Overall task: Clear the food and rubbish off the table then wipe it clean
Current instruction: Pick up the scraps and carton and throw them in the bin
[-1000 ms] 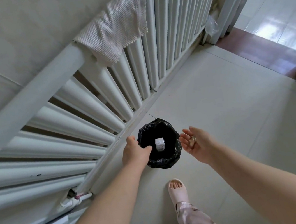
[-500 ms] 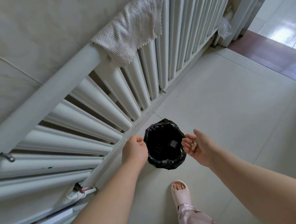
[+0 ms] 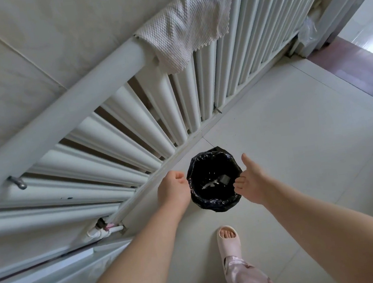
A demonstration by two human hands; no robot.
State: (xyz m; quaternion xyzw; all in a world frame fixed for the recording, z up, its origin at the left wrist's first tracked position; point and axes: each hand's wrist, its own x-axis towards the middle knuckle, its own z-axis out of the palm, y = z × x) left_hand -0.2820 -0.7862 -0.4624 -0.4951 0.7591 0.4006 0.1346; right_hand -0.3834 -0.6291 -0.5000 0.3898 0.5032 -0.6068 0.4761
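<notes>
My left hand hangs just left of the bin, its back turned up toward me and its fingers curled in toward the rim. The palm is hidden, so I cannot tell whether anything lies inside it, nor whether the knuckles touch the black bag lining the bin. My right hand is at the bin's right side, spread open, thumb standing up and fingers straight, their tips reaching just over the rim; nothing shows in it.

Down inside the bin lies the rubbish: pale scraps and, just right of them, a small dark boxy piece; what they are I cannot make out.

The bin stands on the pale tiled floor, close to the foot of the white radiator behind and left of it. A white textured cloth is draped over the radiator's top rail, well above the bin. On my side of the bin, my foot in a pale slipper stands on the floor below a patterned trouser leg.
</notes>
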